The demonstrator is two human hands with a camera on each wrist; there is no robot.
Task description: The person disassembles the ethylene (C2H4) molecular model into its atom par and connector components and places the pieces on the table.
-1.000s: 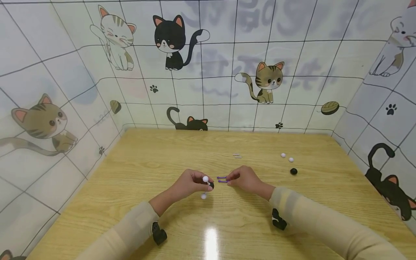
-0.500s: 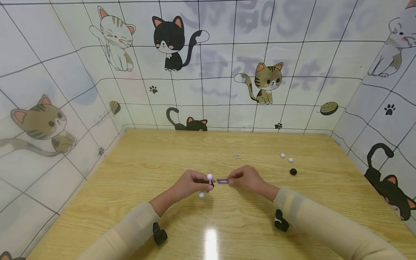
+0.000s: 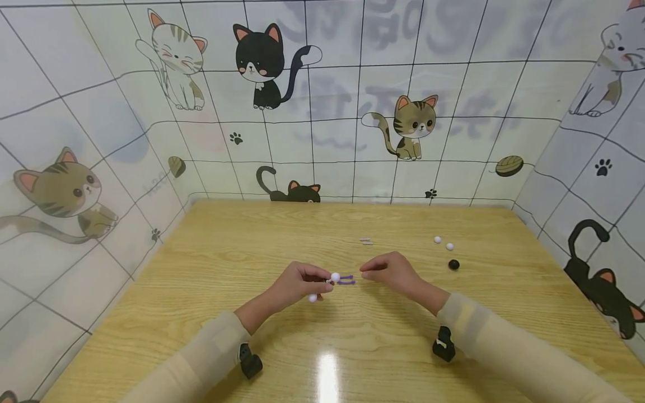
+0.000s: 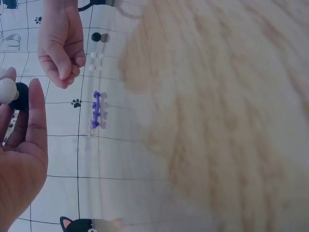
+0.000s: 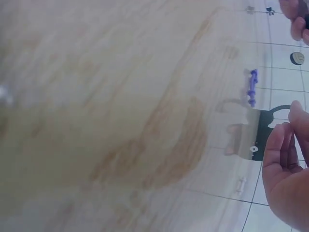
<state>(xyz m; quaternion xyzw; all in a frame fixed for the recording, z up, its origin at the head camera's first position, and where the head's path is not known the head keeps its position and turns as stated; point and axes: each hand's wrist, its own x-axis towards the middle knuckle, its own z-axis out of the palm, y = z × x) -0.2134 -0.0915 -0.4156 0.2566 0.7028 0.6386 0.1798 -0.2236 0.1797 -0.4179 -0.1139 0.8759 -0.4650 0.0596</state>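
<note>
My left hand (image 3: 299, 282) pinches a black ball (image 4: 20, 96) of a ball-and-stick molecular model. One white ball (image 3: 335, 277) of the model sits by the fingertips, a second white ball (image 3: 313, 298) below the hand. Just beyond, on the table, lie two purple connector sticks (image 4: 96, 110) side by side; in the head view the model's upper ball overlaps them. To their right my right hand (image 3: 390, 274) hovers, thumb and fingertips drawn together. No piece shows between these fingertips (image 5: 276, 135), and I cannot tell whether a small one is hidden there.
Two small pale connector sticks (image 3: 366, 241) lie farther back on the wooden table (image 3: 242, 235). Two loose white balls (image 3: 443, 243) and a loose black ball (image 3: 454, 265) rest at the right. A cat-print cloth (image 3: 332, 101) stands round the back and sides.
My right hand has moved right, away from the purple sticks. In my left hand the model has turned, its upper white ball shifting right over the sticks' left ends.
</note>
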